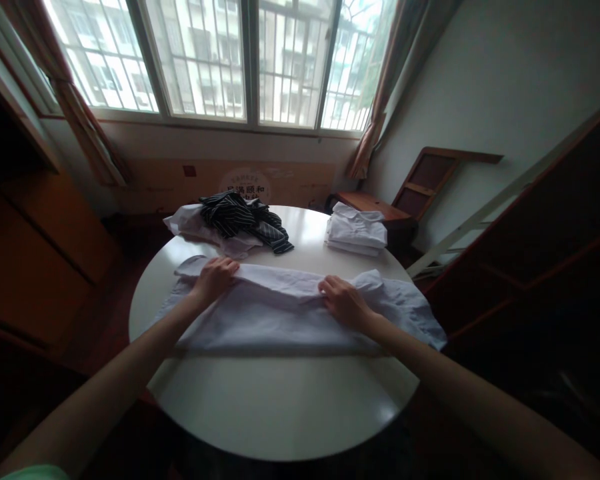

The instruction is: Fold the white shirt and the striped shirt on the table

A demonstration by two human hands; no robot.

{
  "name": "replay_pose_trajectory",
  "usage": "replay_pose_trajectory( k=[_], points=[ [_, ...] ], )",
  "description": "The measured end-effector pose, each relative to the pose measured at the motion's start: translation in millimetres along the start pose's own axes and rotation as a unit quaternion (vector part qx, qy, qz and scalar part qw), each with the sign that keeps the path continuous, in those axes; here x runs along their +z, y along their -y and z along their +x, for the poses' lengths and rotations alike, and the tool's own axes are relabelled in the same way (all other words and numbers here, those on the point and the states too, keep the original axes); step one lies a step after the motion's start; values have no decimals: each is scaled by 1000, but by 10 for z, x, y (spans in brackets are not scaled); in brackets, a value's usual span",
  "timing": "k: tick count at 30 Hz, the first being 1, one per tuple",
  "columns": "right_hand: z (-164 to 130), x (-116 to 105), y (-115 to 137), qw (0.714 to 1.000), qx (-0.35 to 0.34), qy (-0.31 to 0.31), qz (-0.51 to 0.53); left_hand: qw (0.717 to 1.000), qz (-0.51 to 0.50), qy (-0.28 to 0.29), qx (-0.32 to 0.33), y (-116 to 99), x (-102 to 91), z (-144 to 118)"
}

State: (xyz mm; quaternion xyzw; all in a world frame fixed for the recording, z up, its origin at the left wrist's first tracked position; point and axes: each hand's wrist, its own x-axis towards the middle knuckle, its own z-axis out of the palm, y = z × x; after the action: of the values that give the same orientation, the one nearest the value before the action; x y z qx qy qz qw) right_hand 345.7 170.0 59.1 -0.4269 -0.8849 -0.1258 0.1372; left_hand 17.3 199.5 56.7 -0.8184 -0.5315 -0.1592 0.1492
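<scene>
White fabric garment (280, 327) is spanning a round white table (280, 407)
Left hand (216, 276) at ten o'clock, right hand (345, 301) at two: each grip is pinching its fold (280, 279).

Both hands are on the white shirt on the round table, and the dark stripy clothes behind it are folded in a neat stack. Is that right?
Not quite: the dark striped clothes lie in a crumpled heap, not a neat stack, as the head view shows. The left hand and right hand are indeed on the white shirt on the round table.
</scene>
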Motion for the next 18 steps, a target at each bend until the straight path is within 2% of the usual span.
replay_pose_trajectory(
  k=[3, 6, 13, 18],
  points=[
    [-164, -46, -148, 999, 43, 21, -20, 1000, -2, -8, -2, 69, 36, -230],
    [-277, -94, -268, 996, 67, 38, -47, 1000, 12, -9, -14, 129, 52, -340],
    [-309, -172, -422, 994, 79, 39, -65, 996, 46, -12, -78, 427, -10, -309],
    [-253, -345, -502, 995, 95, 0, -37, 994, 65, -27, -88, 588, -228, -319]
  ],
)
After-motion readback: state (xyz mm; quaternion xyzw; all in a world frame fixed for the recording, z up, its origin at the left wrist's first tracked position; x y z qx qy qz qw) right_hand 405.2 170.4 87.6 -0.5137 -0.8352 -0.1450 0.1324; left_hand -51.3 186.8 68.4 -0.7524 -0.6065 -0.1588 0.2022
